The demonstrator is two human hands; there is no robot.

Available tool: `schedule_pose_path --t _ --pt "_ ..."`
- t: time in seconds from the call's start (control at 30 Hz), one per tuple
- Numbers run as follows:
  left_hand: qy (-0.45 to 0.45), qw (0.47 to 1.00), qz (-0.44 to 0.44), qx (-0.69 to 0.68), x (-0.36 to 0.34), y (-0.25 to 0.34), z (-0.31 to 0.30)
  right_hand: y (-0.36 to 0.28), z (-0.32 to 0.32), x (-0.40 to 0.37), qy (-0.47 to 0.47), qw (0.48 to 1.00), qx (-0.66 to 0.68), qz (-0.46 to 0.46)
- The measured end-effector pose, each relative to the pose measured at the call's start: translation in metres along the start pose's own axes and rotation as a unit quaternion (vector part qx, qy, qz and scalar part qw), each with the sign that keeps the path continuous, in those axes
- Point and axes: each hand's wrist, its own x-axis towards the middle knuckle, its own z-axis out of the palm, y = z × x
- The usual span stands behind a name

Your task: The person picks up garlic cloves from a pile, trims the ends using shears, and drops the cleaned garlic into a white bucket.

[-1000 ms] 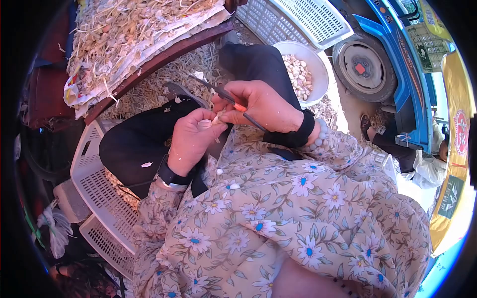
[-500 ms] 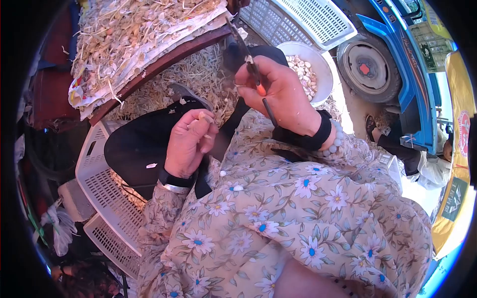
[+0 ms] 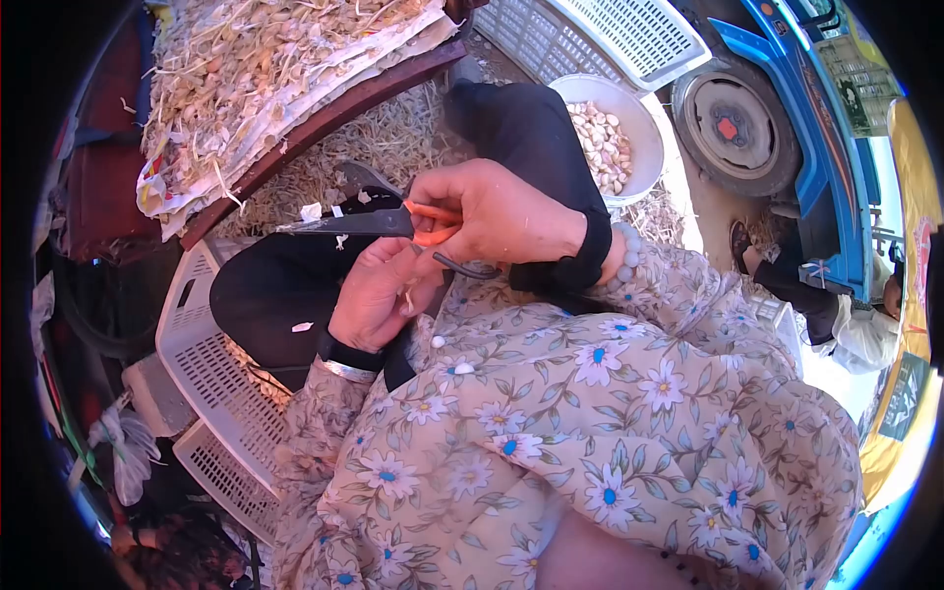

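My right hand (image 3: 506,211) is closed around scissors (image 3: 359,224) with orange grips and dark blades, which point left. Touching or almost touching the scissors' handles, my left hand (image 3: 379,300) has its fingers pinched together on a small pale piece of garlic (image 3: 409,292), mostly hidden by the fingers. Pale scraps of skin (image 3: 312,212) show around the blades, over the dark trousers. To the right of my right hand, a white bucket (image 3: 646,147) contains many garlic cloves (image 3: 600,143).
Dry garlic and stalks (image 3: 275,74) cover a sheet on the dark red table (image 3: 324,128) at upper left. Plastic crates stand at the left (image 3: 211,369) and the top (image 3: 639,39). Straw litter covers the ground. A blue vehicle's wheel (image 3: 733,128) and a person's foot (image 3: 739,246) are at right.
My right hand has come down and left with the scissors, which have swung from pointing up to pointing left. It now meets my left hand, which stays in nearly the same place.
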Motion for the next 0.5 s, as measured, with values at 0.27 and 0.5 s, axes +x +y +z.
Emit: schedule_pose_path --t 0.27,0.5 --pt "-0.099 0.994 -0.006 0.049 -0.002 0.001 0.005 0.020 0.001 -0.012 -0.060 0.947 0.302 0.091" --pt "-0.099 0.989 0.004 -0.108 0.005 -0.003 -0.003 0.018 -0.005 -0.014 0.052 0.890 0.446 0.079"
